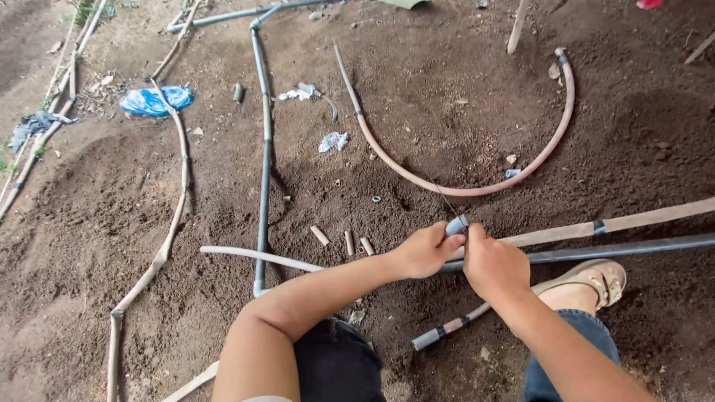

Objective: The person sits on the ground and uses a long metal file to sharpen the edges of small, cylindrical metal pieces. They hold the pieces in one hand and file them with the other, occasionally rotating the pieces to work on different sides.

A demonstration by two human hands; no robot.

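The person crouched over bare brown soil (112, 223), both hands brought together just above the ground. The left hand (423, 251) had its fingers closed around a short grey tube piece (456, 224), pinching it at the top between thumb and forefinger. The right hand (494, 265) sat touching the left, its fingers curled shut against the same piece, though what exactly lay inside that grip I could not tell. A thin dark wire (441, 195) ran up and away from the piece toward the soil beyond.

Right behind the hands, a dusty tan hose (640, 217) and a dark pipe (633, 248) lay side by side, stretching off to the right. A sandalled foot (596, 277) rested beside the dark pipe. Farther out, a reddish hose (477, 190) curved in a wide half circle. A long blue-grey pipe (264, 156) ran straight away from the person on the left, and three short cut tube stubs (344, 240) lay near it on the ground. A crumpled blue plastic bag (155, 100) sat well apart, at the far left.
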